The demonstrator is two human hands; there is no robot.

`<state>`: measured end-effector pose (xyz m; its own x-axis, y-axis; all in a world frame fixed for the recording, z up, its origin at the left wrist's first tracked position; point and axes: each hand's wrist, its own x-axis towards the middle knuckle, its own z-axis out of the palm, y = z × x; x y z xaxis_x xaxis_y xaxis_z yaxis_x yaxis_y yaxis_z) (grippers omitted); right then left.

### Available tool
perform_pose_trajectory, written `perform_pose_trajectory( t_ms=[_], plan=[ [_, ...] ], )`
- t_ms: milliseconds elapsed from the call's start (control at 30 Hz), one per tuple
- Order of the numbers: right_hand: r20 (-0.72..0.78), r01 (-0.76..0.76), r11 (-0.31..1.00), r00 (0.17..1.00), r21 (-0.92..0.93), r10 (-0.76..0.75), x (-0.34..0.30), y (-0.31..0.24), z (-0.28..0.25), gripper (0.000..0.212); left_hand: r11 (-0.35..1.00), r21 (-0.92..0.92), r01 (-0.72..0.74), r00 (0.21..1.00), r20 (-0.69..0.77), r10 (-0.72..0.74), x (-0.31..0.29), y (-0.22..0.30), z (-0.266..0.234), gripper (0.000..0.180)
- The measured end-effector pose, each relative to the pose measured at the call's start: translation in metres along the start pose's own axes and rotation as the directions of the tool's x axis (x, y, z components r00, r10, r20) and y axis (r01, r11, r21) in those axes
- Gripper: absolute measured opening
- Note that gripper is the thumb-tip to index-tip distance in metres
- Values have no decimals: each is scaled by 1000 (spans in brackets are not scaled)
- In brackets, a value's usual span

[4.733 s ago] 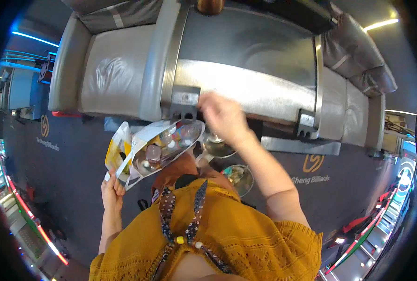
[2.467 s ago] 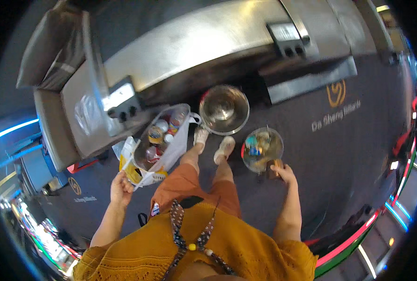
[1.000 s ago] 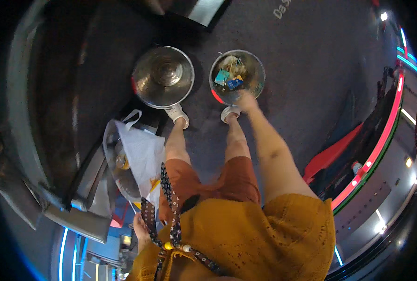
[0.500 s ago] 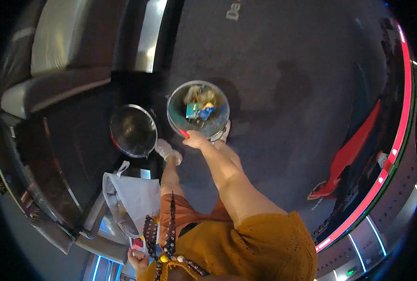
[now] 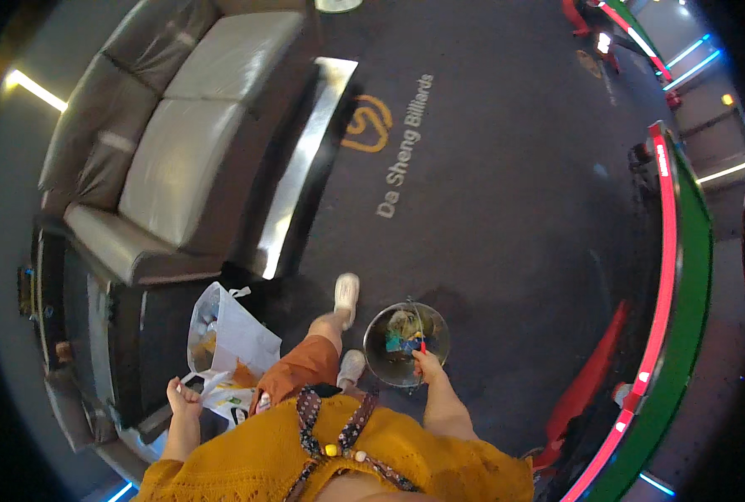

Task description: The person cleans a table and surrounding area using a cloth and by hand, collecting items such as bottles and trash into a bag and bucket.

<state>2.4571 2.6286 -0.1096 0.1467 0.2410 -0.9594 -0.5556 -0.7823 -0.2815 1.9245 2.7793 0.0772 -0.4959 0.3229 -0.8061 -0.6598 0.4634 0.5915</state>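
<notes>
My right hand (image 5: 428, 365) is closed round the red grip of a bucket's wire handle. The round metal bucket (image 5: 372, 361) hangs low beside my feet, with crumpled wrappers and a blue-green packet (image 5: 396, 343) inside. At my left side, my left hand (image 5: 186, 398) has curled fingers at the upper edge of a white plastic bag (image 5: 218, 391) with coloured print. Next to it is a larger white bag (image 5: 243, 328), its top gaping over several pale and orange items. How the two bags join is hard to make out.
A grey leather sofa (image 5: 184, 167) stands at the left, with a shiny metal-topped low table edge (image 5: 305, 167) along it. A billiard table with a red-lit rail (image 5: 665, 234) and a red leg (image 5: 586, 389) bounds the right. Dark carpet (image 5: 506, 184) with a printed logo lies between.
I have stepped forward along the sofa, one foot ahead. The bucket in my right hand has swung from in front of me to my right. The second round bin has left view. My left hand is raised.
</notes>
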Motion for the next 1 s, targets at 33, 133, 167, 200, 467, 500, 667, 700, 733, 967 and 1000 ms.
perform_pose_trajectory(
  t_ms=[33,133,167,200,467,500,667,700,733,967,1000],
  plan=[
    [-61,-34,997,997,75,38,2,-11,-13,17,1000,11,9,999,40,-10,13,-9,31,34],
    [-285,-26,951,951,310,119,-9,-60,-50,16,994,11,110,994,18,-110,34,-40,137,29],
    [-293,-1,929,949,371,118,-14,-72,-70,15,991,40,126,991,40,-127,32,-47,177,29],
    [-367,-5,911,914,413,172,-21,-93,-85,15,983,51,176,984,7,-177,26,-49,218,28],
    [-619,145,774,696,617,364,-59,-293,-168,25,991,84,108,979,162,-120,5,-80,533,30],
    [-644,195,766,684,613,341,-48,-316,-180,26,992,75,100,978,178,-112,3,-81,571,35],
    [-654,266,808,734,525,183,-20,-465,-245,30,996,68,55,942,327,-75,10,-88,719,24],
    [-655,275,784,725,557,211,-10,-492,-248,30,997,64,44,939,339,-63,-2,-91,749,23],
    [-653,273,775,723,570,225,0,-522,-252,30,998,60,32,936,349,-51,-14,-96,780,23],
    [-568,236,754,795,613,213,65,-720,-271,28,996,61,-62,927,373,35,-41,-90,1006,29],
    [-533,258,736,831,626,162,81,-756,-274,28,997,44,-59,923,382,38,-38,-95,1045,29]
  ],
)
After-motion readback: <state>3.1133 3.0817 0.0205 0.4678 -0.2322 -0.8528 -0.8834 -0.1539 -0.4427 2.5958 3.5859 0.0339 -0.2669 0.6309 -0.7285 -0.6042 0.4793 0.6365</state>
